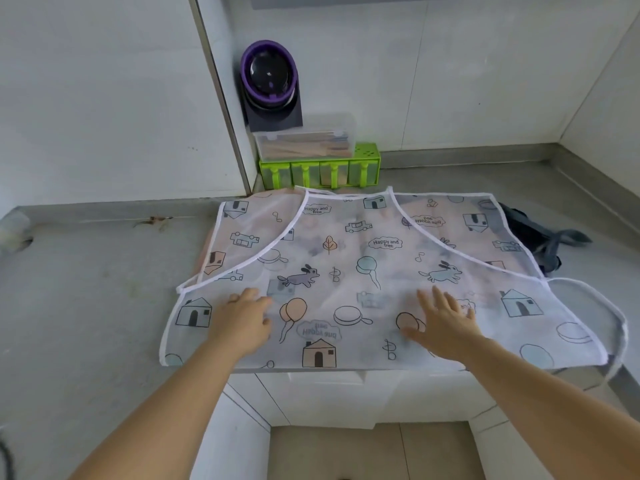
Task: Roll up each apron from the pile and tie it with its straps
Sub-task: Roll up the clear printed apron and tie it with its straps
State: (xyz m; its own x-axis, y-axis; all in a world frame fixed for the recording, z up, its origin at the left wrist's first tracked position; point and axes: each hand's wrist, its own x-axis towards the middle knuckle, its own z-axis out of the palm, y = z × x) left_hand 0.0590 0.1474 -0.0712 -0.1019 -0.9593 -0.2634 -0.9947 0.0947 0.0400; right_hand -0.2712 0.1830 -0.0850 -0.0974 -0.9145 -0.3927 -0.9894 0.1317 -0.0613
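Grey countertop point(86, 289) fills the left side, running back to white wall panels. On it, centre to right, a see-through white apron point(346, 265) lies spread flat, printed with houses, balloons, rabbits and cars. Its near edge hangs just over the front of the counter. A pinkish layer shows under its left edge.

The left hand point(242, 320) rests palm down on the near left part of the apron, fingers loosely bent and gripping nothing.

Beyond the apron, against the far wall, stands a green rack point(318, 171) with a clear plastic box point(304, 140) on top. A purple-rimmed round device point(270, 77) is above them.

The right hand point(443, 327) lies flat on the near right part of the apron, fingers straight and spread, holding nothing.

Farther right, a dark grey cloth point(540, 237) sits crumpled on the counter, partly tucked under the apron's far right corner. A thin white strap point(595, 299) loops out from the apron's right side toward the near edge.
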